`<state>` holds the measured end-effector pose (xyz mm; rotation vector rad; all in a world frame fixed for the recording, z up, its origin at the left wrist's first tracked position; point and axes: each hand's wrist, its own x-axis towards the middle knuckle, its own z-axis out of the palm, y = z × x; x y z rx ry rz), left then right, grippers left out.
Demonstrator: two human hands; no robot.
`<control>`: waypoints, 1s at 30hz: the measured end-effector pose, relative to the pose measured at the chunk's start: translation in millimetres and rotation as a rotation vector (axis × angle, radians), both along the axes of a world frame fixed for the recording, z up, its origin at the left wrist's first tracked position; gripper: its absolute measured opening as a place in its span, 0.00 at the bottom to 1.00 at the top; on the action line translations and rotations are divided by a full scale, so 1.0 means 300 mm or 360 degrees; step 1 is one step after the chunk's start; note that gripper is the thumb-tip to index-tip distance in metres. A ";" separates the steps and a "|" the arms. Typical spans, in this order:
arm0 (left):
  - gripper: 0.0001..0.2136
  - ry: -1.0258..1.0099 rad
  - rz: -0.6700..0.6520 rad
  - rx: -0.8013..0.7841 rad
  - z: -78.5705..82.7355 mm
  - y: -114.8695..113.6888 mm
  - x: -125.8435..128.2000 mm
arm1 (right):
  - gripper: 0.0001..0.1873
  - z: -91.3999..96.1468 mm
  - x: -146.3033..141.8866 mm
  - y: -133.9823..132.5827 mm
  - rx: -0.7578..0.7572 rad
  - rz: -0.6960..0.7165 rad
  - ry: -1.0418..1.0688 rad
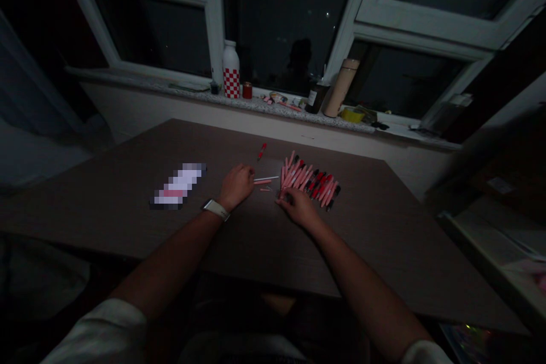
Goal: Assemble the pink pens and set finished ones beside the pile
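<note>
My left hand [239, 183], a pale watch on its wrist, rests on the table with its fingers curled. A thin white pen refill [268, 178] and a pink pen barrel [263, 182] lie right at its fingertips; whether they are gripped is hard to see. My right hand [299, 206] is closed in a pinch low over the table, with something small and dark at its fingertips. Just beyond it lies a spread of pink, red and black pens [305, 175], side by side. Small pen parts [266, 189] sit between both hands. A single red pen [261, 152] lies farther back.
A phone-like object [178, 185], blurred out, lies on the brown table [140, 153] at left. Along the windowsill [273, 109] stand a checkered white bottle [231, 71], a red jar [247, 90], a dark cup [316, 96] and a beige flask [341, 88]. The light is dim.
</note>
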<state>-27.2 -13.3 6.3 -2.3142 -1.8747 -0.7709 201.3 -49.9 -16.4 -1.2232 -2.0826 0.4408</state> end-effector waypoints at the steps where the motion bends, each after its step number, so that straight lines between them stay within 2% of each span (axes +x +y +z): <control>1: 0.10 0.0002 -0.0021 -0.0008 -0.001 0.001 0.000 | 0.05 0.000 0.000 0.001 -0.0005 -0.0002 0.0015; 8: 0.09 -0.0030 -0.0243 -0.0056 -0.016 0.004 0.010 | 0.12 -0.005 0.002 0.006 -0.0015 -0.0060 0.0138; 30: 0.09 -0.0017 -0.0251 -0.0092 -0.019 -0.007 0.008 | 0.18 0.018 -0.001 -0.007 -0.0025 -0.0100 0.0251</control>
